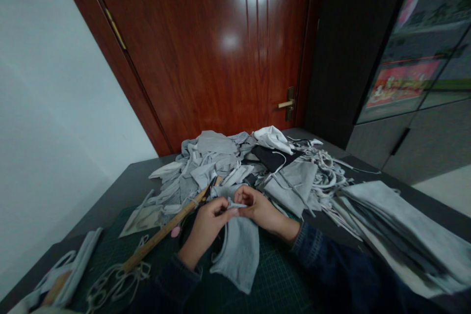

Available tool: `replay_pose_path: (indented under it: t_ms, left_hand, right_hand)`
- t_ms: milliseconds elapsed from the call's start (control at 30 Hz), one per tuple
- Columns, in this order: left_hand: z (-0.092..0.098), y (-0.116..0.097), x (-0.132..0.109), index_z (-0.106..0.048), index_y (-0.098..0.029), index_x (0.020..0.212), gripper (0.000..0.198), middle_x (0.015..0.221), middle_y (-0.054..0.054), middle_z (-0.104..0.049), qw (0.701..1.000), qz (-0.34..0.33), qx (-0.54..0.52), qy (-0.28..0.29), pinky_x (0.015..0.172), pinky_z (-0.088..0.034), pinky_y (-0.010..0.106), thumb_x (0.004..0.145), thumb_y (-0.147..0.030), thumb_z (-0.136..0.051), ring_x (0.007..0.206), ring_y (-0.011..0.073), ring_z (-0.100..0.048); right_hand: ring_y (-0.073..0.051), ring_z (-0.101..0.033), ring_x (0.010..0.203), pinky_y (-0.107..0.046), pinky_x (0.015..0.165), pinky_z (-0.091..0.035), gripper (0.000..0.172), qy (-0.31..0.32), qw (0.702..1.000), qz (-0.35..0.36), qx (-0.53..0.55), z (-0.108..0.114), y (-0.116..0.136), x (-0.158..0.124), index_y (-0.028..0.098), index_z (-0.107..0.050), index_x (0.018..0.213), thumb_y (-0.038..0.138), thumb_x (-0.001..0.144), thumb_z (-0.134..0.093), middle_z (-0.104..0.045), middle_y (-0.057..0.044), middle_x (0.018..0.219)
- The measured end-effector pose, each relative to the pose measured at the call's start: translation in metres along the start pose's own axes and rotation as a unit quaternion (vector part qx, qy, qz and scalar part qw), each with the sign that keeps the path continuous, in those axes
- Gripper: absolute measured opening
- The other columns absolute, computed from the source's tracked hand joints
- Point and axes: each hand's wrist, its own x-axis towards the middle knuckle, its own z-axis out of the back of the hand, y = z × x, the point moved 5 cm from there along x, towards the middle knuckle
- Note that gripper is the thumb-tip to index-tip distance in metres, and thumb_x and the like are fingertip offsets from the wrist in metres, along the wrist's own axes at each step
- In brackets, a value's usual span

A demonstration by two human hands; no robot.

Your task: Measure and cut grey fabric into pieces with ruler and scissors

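A grey piece of fabric (241, 250) hangs from between my two hands, its lower end draping over the green cutting mat (283, 274). My left hand (209, 221) pinches its upper edge with thumb and forefinger. Close beside it, my right hand (255, 208) grips the same edge, fingers curled, where the cloth is folded or gathered. A wooden stick (165, 229) lies slantwise left of my left hand, and dark scissors (209, 189) appear to rest near its upper end. A small pink object (175, 231) is beside the stick.
Behind my hands spreads a heap of grey fabric pieces (213, 152). Tangled cords (326, 169) lie at its right. Folded fabric (401, 225) is stacked at far right. Loose string (117, 279) and a rolled strip (81, 265) lie at left. A wooden door (198, 59) stands behind the table.
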Motion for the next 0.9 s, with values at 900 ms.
replay_pose_path:
  t_ms: [900]
  left_hand:
    - [0.011, -0.001, -0.001, -0.066, -0.022, 0.101, 0.026, 0.093, 0.002, -0.073, 0.988, -0.011, -0.115, -0.106, 0.086, -0.054, 0.031, 0.076, -0.025, -0.069, 0.092, 0.0193, -0.07]
  right_hand:
    - [-0.013, -0.044, 0.064, -0.026, 0.061, -0.034, 0.024, -0.002, 0.996, -0.01, -0.091, 0.005, 0.004, -0.001, 0.021, -0.066, 0.076, 0.036, 0.074, -0.084, -0.052, 0.006, 0.067]
